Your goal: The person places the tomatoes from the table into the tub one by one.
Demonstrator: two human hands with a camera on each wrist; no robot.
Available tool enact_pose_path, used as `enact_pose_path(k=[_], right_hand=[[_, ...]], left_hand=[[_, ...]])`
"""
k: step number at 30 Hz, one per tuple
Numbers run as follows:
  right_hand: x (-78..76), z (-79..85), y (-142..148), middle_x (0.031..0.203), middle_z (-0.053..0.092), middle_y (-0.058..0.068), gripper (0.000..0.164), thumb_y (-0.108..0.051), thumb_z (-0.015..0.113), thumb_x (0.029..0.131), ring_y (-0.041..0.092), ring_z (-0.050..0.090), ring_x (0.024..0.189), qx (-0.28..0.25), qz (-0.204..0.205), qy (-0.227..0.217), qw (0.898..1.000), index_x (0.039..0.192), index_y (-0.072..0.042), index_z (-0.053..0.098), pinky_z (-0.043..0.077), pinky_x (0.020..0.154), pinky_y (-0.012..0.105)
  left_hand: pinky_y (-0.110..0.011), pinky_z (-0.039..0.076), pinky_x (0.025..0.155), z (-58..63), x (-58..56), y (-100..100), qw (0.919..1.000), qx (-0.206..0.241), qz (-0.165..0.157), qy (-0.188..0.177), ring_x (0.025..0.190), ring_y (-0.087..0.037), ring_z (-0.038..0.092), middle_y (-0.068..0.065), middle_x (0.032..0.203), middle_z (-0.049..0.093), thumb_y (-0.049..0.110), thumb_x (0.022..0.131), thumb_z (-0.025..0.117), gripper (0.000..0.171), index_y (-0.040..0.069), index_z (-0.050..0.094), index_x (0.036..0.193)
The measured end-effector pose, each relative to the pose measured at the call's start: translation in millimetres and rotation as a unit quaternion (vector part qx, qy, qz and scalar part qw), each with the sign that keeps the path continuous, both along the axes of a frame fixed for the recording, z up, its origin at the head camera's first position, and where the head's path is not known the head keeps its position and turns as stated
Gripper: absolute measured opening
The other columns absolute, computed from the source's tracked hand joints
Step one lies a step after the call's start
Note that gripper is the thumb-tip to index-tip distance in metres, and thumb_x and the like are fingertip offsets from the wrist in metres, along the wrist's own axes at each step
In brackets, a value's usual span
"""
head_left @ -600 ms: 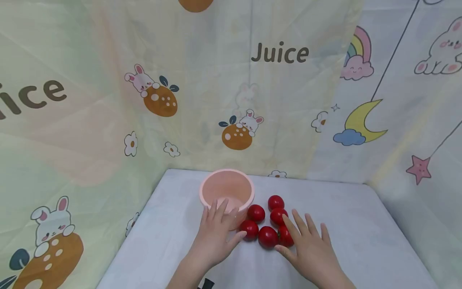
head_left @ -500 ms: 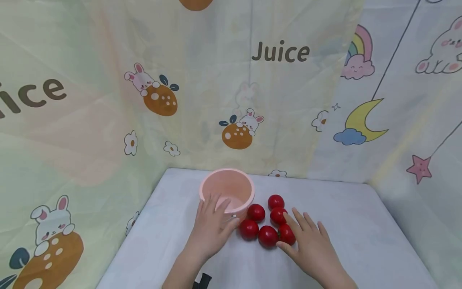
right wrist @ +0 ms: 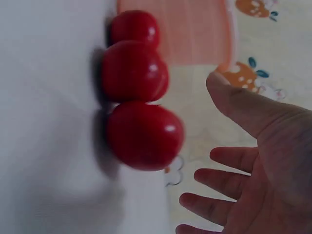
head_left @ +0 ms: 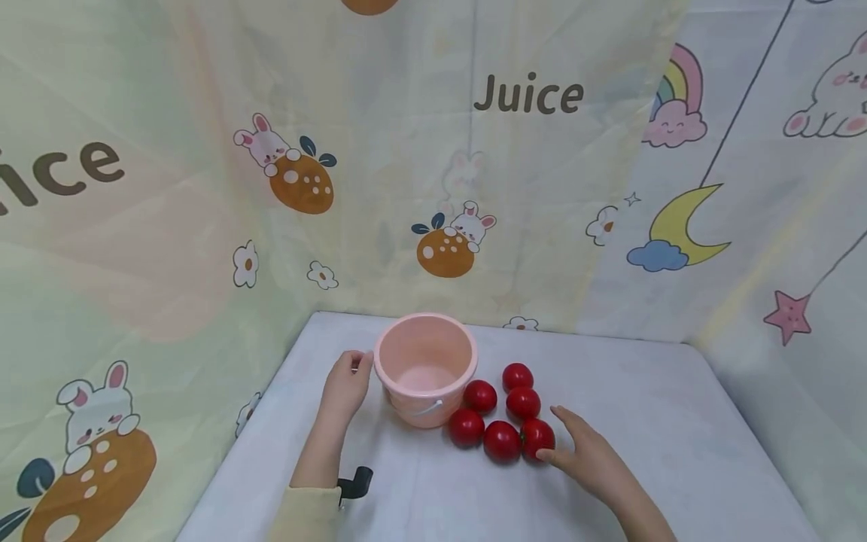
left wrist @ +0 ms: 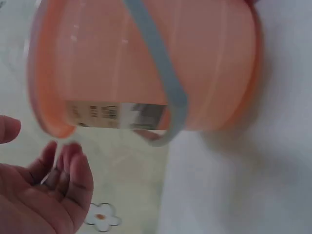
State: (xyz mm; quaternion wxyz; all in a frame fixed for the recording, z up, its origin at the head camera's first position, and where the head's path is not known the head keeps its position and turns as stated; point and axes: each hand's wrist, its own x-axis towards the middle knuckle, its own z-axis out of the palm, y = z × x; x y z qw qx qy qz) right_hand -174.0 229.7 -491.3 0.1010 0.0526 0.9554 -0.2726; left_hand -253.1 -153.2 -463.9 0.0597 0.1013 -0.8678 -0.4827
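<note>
A pink bucket point(head_left: 406, 406) with a pale handle point(head_left: 429, 407) stands upright on the white table. My left hand point(head_left: 346, 385) is at the left side of its rim, fingers bent and thumb apart, holding nothing; the left wrist view shows these fingers point(left wrist: 80, 178) just below the rim of the bucket point(left wrist: 204, 53). Several shiny red tomatoes point(head_left: 502, 441) lie right of the bucket. Nearest to my right hand point(head_left: 591, 454) is the front right tomato point(head_left: 538, 438). In the right wrist view that hand point(right wrist: 278, 165) has its fingers spread beside the tomatoes point(right wrist: 145, 136).
The white table point(head_left: 677, 452) extends to both sides and towards the front. Patterned cloth walls point(head_left: 542, 196) with rabbits and oranges rise at the back and sides. A black strap piece point(head_left: 355, 482) sits on the left wrist, at the sleeve point(head_left: 308, 512).
My left hand has moved left, from in front of the bucket to its left side, its fingers now bent. My right hand has drawn slightly right. Bucket and tomatoes stay in place.
</note>
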Motion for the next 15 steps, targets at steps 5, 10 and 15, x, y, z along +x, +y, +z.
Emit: enact_pose_path(k=[5, 10, 15], right_hand=[[-4.9, -27.8, 3.4, 0.142, 0.037, 0.022, 0.106, -0.06, 0.074, 0.058, 0.044, 0.033, 0.129, -0.019, -0.001, -0.01, 1.0, 0.142, -0.013, 0.03, 0.039, 0.09, 0.063], [-8.6, -41.9, 5.4, 0.141, 0.038, 0.021, 0.105, -0.06, 0.074, 0.059, 0.044, 0.033, 0.128, -0.032, -0.009, -0.013, 0.999, 0.143, -0.014, 0.03, 0.038, 0.09, 0.063], [-10.9, -51.9, 6.4, 0.141, 0.04, 0.019, 0.103, -0.061, 0.072, 0.061, 0.042, 0.034, 0.129, -0.042, -0.011, -0.008, 0.999, 0.143, -0.014, 0.031, 0.038, 0.091, 0.062]], left_hand=[[-0.028, 0.051, 0.067, -22.8, -13.1, 1.1, 0.9893, 0.134, -0.029, -0.048, 0.078, -0.019, 0.06, -0.006, 0.09, 0.062, 0.056, 0.089, 0.044, 0.05, 0.011, 0.058, 0.104], [-0.028, 0.05, 0.066, -28.6, -14.7, 3.1, 0.97, 0.235, -0.03, -0.053, 0.071, -0.018, 0.054, -0.005, 0.077, 0.057, 0.051, 0.089, 0.048, 0.045, 0.007, 0.058, 0.093], [-0.028, 0.049, 0.067, -24.6, -12.8, 4.5, 0.9564, 0.283, -0.041, -0.057, 0.07, -0.017, 0.053, -0.004, 0.077, 0.054, 0.046, 0.09, 0.049, 0.047, 0.0, 0.056, 0.099]])
